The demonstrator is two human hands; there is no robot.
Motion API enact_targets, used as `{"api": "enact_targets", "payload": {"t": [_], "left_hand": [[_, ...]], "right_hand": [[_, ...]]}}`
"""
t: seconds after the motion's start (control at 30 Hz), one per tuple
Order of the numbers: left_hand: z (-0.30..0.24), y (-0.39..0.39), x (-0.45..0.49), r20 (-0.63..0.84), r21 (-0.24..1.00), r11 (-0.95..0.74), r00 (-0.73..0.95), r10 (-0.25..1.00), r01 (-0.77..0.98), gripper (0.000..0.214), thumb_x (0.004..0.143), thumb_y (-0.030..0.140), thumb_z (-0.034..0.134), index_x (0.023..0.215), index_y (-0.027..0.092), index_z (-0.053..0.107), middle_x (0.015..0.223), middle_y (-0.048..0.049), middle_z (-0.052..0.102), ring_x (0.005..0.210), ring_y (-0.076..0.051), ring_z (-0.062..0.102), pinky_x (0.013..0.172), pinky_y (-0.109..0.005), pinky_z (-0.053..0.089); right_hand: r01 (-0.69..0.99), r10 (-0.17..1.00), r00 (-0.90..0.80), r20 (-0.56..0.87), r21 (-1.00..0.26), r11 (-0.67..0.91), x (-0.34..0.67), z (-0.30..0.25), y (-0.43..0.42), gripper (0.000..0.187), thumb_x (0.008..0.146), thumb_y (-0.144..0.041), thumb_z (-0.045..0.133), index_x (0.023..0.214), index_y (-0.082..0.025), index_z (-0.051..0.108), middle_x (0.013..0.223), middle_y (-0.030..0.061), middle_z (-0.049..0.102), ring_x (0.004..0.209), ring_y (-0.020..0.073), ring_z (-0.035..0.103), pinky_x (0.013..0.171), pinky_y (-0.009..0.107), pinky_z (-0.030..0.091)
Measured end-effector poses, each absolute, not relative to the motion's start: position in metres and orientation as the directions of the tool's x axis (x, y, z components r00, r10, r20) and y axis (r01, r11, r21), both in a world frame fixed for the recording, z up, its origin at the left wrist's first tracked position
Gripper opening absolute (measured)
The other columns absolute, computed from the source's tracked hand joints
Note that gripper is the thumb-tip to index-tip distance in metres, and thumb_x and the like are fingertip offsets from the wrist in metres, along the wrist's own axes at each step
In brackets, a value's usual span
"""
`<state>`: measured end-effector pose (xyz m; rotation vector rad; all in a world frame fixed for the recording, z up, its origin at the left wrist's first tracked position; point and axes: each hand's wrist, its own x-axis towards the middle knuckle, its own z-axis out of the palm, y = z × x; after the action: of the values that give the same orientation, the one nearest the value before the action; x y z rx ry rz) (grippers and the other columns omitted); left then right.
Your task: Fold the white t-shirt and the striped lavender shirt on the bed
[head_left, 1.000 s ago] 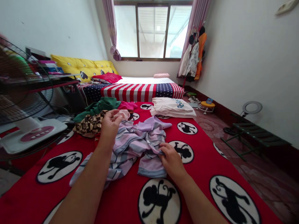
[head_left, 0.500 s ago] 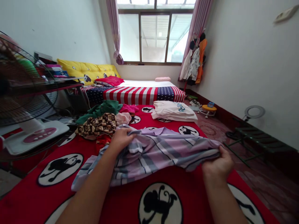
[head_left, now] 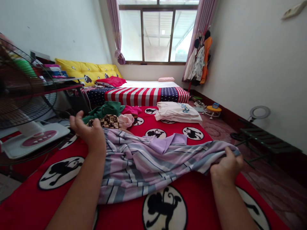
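**Striped lilac shirt [head_left: 144, 166] lay stretched across a red monkey-print blanket [head_left: 19, 201]**
Left hand [head_left: 90, 132] open, fingers spread, just beside the cloth; right hand [head_left: 226, 166] pinching the shirt's right edge. Beyond, on a folded white cloth [head_left: 177, 111], blue lettering: too creased to read in full.

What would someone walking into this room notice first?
The red blanket with black monkey circles fills the foreground, and beyond it lies a stars-and-stripes bedcover. In the middle, the right hand grips the edge of a lilac striped garment spread on the blanket.
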<state>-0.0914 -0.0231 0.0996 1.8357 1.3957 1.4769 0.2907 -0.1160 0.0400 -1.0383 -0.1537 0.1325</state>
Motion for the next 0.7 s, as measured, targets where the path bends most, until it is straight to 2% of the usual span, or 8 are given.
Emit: {"api": "enact_targets", "payload": {"t": [0.1,0.23,0.3,0.37,0.43,0.5,0.6,0.7], "left_hand": [[0.085,-0.026,-0.056,0.457,0.662,-0.47,0.182,0.871,0.584,0.039,0.07,0.032,0.071,0.108,0.021,0.066,0.122,-0.0106,0.06,0.122,-0.033,0.05,0.101,-0.055,0.039],[0.063,-0.028,-0.018,0.329,0.435,-0.584,0.483,0.811,0.685,0.05,0.066,0.024,0.071,0.115,0.028,0.066,0.139,-0.0086,0.049,0.136,-0.037,0.032,0.108,-0.06,0.024],[0.053,-0.029,-0.011,0.266,0.344,-0.614,0.553,0.79,0.711,0.058,0.064,0.02,0.07,0.12,0.03,0.064,0.142,-0.008,0.046,0.137,-0.037,0.03,0.109,-0.06,0.022],[0.047,-0.028,-0.009,0.217,0.319,-0.609,0.57,0.792,0.726,0.054,0.066,0.018,0.066,0.118,0.028,0.065,0.134,-0.0084,0.055,0.128,-0.034,0.044,0.107,-0.052,0.031],[0.046,-0.027,-0.011,0.214,0.353,-0.554,0.511,0.832,0.754,0.039,0.072,0.019,0.059,0.109,0.024,0.071,0.114,-0.0081,0.068,0.108,-0.028,0.06,0.095,-0.041,0.043],[0.05,-0.024,-0.015,0.278,0.437,-0.47,0.381,0.882,0.767,0.031,0.078,0.021,0.052,0.099,0.022,0.073,0.094,-0.0063,0.073,0.09,-0.024,0.065,0.081,-0.034,0.047],[0.061,-0.017,-0.025,0.41,0.628,-0.403,0.157,0.899,0.666,0.029,0.082,0.033,0.05,0.094,0.018,0.072,0.078,-0.0031,0.07,0.075,-0.02,0.063,0.066,-0.027,0.045],[0.073,-0.012,-0.039,0.456,0.779,-0.407,0.014,0.89,0.477,0.031,0.08,0.042,0.054,0.085,0.016,0.07,0.071,-0.0004,0.065,0.068,-0.016,0.058,0.059,-0.023,0.041]], "right_hand": [[-0.091,0.369,0.927,0.068,-0.913,0.398,0.28,0.041,-0.112,0.031,0.056,-0.027,0.068,0.082,-0.021,0.051,0.074,-0.0058,0.053,0.064,0.0116,0.053,0.061,0.025,0.046],[-0.103,0.604,0.795,0.062,-0.967,0.235,0.268,0.037,-0.11,0.058,0.051,-0.034,0.076,0.102,-0.02,0.054,0.082,-0.001,0.062,0.068,0.0145,0.059,0.062,0.026,0.047],[-0.023,0.67,0.737,0.09,-0.987,0.158,0.267,0.033,-0.11,0.069,0.053,-0.04,0.076,0.113,-0.018,0.052,0.087,0.0029,0.064,0.072,0.0172,0.061,0.066,0.029,0.048],[0.156,0.69,0.704,0.167,-0.985,0.078,0.269,0.03,-0.11,0.077,0.054,-0.046,0.076,0.121,-0.016,0.05,0.096,0.008,0.064,0.082,0.0211,0.062,0.075,0.034,0.048],[0.361,0.72,0.653,0.236,-0.932,-0.022,0.272,0.027,-0.111,0.083,0.056,-0.051,0.074,0.126,-0.015,0.048,0.108,0.0134,0.062,0.095,0.026,0.061,0.084,0.04,0.046],[0.514,0.771,0.582,0.259,-0.851,-0.102,0.273,0.027,-0.112,0.086,0.058,-0.054,0.072,0.131,-0.015,0.046,0.119,0.0168,0.058,0.106,0.0297,0.058,0.09,0.042,0.044],[0.667,0.846,0.477,0.237,-0.725,-0.173,0.27,0.029,-0.117,0.091,0.061,-0.055,0.071,0.138,-0.015,0.042,0.132,0.0198,0.051,0.117,0.0326,0.053,0.092,0.043,0.043],[0.784,0.913,0.374,0.162,-0.581,-0.218,0.262,0.031,-0.121,0.101,0.06,-0.059,0.071,0.144,-0.017,0.035,0.138,0.02,0.047,0.119,0.0366,0.052,0.088,0.044,0.044]]}}
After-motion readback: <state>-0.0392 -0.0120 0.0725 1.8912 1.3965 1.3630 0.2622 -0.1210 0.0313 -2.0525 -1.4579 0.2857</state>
